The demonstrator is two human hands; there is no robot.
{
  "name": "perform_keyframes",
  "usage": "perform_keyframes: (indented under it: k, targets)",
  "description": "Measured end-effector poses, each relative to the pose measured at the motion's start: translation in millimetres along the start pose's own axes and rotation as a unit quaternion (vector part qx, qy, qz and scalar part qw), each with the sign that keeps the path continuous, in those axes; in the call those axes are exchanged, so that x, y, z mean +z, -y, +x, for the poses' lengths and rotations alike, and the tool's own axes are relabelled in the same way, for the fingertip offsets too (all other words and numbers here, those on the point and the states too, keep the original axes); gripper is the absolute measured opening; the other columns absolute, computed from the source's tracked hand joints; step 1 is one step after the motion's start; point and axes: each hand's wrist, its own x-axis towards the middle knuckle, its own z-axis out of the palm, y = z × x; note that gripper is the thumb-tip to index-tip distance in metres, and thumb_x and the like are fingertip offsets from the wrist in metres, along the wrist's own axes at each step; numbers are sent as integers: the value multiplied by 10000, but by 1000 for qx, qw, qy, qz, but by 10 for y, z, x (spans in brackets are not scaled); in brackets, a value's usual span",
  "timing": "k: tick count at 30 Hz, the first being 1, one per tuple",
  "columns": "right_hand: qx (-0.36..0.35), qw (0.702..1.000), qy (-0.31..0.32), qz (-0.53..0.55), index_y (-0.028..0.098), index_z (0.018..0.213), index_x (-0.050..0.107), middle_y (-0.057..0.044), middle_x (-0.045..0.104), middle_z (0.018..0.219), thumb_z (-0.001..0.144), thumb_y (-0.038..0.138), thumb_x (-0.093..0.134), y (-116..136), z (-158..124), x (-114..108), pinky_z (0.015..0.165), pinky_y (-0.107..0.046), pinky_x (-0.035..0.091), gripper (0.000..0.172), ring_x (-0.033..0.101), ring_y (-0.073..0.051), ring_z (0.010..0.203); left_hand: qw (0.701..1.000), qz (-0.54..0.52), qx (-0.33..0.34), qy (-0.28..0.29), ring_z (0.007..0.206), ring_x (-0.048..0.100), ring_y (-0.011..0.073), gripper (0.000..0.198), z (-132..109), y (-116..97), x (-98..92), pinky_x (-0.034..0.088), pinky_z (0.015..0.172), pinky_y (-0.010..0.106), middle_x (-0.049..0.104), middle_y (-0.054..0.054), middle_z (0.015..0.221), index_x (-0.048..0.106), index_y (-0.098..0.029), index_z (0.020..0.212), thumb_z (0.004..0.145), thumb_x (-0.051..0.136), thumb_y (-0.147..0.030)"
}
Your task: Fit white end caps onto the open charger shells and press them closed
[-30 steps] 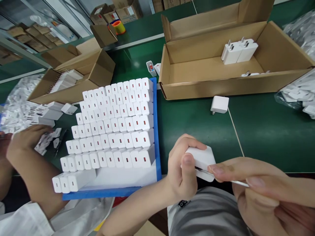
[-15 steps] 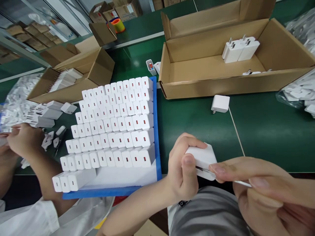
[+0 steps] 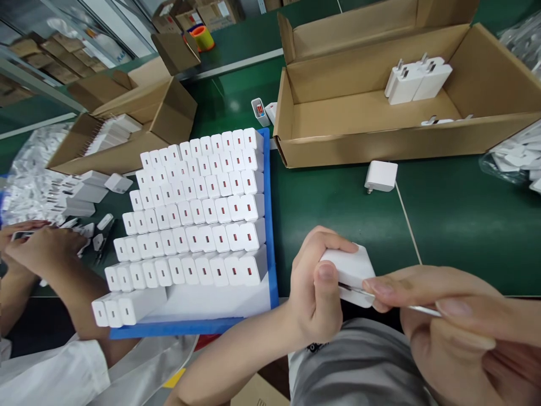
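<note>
My left hand (image 3: 316,285) is wrapped round a white charger housing (image 3: 351,266), thumb on its near side and fingers over the top. A dark gap shows along its lower edge, above a second white part. My right hand (image 3: 439,316) pinches a thin light-coloured tool (image 3: 425,310) that lies across the fingers. Its tip is at or in the gap; the fingers hide most of it, so its exact kind does not show. A single white charger (image 3: 381,176) with its prongs out lies on the green table beyond my hands.
To the left, a blue-edged tray (image 3: 273,270) bears rows of white chargers. Behind stands an open cardboard box (image 3: 338,152) with several plug chargers. A second box (image 3: 173,113) stands far left. A co-worker's hands (image 3: 46,245) work at the left, near loose white parts. Bagged parts (image 3: 509,160) lie right.
My hands keep the same hold on the charger and tool, with barely any shift. The view has moved slightly. The co-worker's hands have changed position and now hold a small dark-and-white item.
</note>
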Motion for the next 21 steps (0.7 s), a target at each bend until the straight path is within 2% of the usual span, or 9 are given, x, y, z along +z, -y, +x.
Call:
perform_keyframes:
  k: [6,10,16,18,21]
  targets:
    - [16,998,61,-7,349,1277,703,-62,794,1102,963,214,637,53,56,-86,704,-375,695,348,786,-282,949,1000,-2,6,-5,789,595,215,487,2,5,-4,476,671,365,605,83,872,641,-175,987,1044,314,-532]
    - [7,998,63,0,320,1284,704,-53,797,1082,978,182,606,91,119,-82,650,-359,695,350,788,-271,930,1000,-3,7,-3,775,587,214,477,0,11,-1,473,670,372,593,82,870,641,-176,994,1045,315,-521]
    - [-2,995,96,-6,302,1276,712,-66,799,1081,965,167,616,90,148,-88,677,-402,696,352,791,-282,906,1000,2,0,-8,798,597,221,487,1,0,8,478,678,376,608,90,884,642,-178,986,1040,320,-540]
    - [6,999,50,-20,316,1224,734,-60,806,1032,952,190,646,83,107,-25,655,-392,691,313,793,-274,861,1000,8,-1,-3,810,603,224,492,4,-8,6,482,682,378,615,95,898,641,-178,995,1040,319,-547]
    - [14,996,-75,-42,315,1110,758,-59,804,952,959,269,651,66,48,111,593,-352,669,191,785,-247,775,1000,20,11,3,820,605,229,486,11,-5,2,488,693,383,619,95,898,633,-181,1003,1043,311,-542]
